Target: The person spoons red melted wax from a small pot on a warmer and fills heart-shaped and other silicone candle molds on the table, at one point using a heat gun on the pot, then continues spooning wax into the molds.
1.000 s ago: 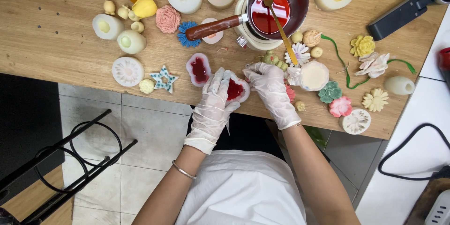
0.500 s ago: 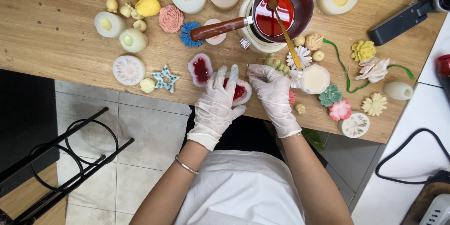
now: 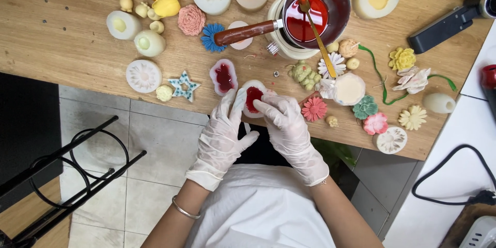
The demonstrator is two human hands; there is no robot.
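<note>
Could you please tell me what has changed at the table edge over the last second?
Very little moved. Both gloved hands, the left hand and the right hand, keep their grip on the small white mould with red filling, fingers only shifting slightly around it. The second red-filled mould, the pot of red liquid and its spoon stayed put.

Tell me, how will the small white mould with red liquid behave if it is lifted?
The mould looks like soft rubber, so it would probably flex when squeezed. Its red filling seems liquid and may spill if tilted. Both gloved hands, left and right, hold it at the table edge, so it could slip off.
</note>
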